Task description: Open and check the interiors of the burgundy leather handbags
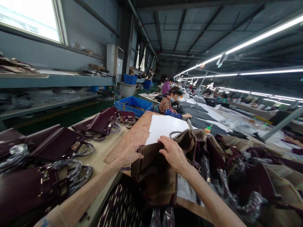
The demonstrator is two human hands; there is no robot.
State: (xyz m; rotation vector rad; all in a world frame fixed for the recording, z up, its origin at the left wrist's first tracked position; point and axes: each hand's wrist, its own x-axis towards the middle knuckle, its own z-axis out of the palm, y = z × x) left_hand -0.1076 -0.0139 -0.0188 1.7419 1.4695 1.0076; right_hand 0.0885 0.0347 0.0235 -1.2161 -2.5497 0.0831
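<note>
Between my hands an open handbag (155, 178) is tilted toward me, its brown lining showing and its plastic-wrapped handles hanging below. My left hand (129, 154) grips the bag's left rim, thumb over the edge and the other fingers partly hidden. On the far rim, to the right, my right hand (174, 154) pinches the edge between thumb and fingers. Beneath the bag lie a brown board (136, 134) and a white sheet (163, 124) with a ragged left edge.
Finished-looking dark burgundy handbags (56, 143) lie along the left of the table. Several open bags (251, 170) crowd the right side. Beyond the board stands a blue crate (133, 104). A co-worker (167, 104) sits ahead at a table covered with dark cut pieces (196, 110).
</note>
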